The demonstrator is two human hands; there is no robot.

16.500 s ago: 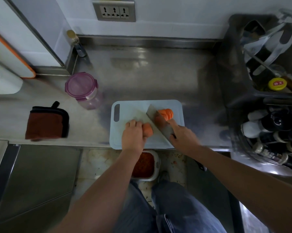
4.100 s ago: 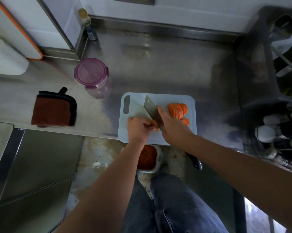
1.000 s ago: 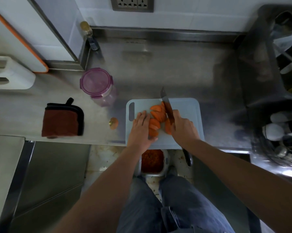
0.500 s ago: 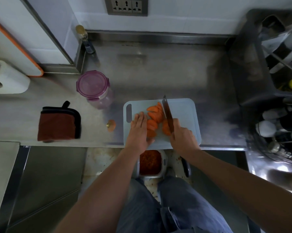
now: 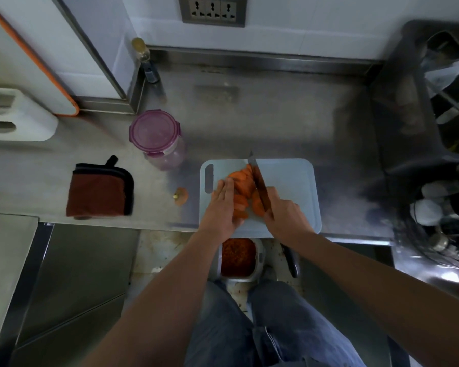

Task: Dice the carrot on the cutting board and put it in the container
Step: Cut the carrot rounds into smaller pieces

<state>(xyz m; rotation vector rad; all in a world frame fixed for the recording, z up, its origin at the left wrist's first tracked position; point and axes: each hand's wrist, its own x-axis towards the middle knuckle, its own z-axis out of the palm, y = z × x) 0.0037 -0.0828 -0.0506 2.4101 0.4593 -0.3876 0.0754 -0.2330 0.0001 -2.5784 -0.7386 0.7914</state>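
Pale blue plastic cutting board (image 5: 289, 181), matte, round-cornered, with a slot handle at its left end, flat on the brushed steel counter (image 5: 249, 115) at the near edge. On the board's left half, the carrot (image 5: 243, 181): already cut into thin orange rounds and half-rounds, smooth-faced, overlapping in a loose row from the far side toward the near side. Left hand (image 5: 221, 207) laid flat on the left of the slices, fingers straight and close together, pressing down, grasping nothing. Right hand (image 5: 284, 215) curled round the base of the knife (image 5: 260, 184), fingers wrapped tight. Blade seen edge-on as a narrow dark strip, angled from the hand toward the far rim of the board, tip just past that rim, slices touching it on both sides. Left of the board and apart from it, a small stubby carrot end (image 5: 180, 196) on the bare steel. Farther left, a folded rust-brown cloth (image 5: 98, 192) with dark binding and a loop. Behind those, the container (image 5: 154, 133): round, clear-walled, closed by a translucent purple clip lid, well apart from the slices. Slim glass bottle (image 5: 145, 62) upright in the back corner. Below the counter edge, between the knees in blue jeans (image 5: 249, 327), a white rectangular tub (image 5: 237, 256) holding a grainy red-orange mass.
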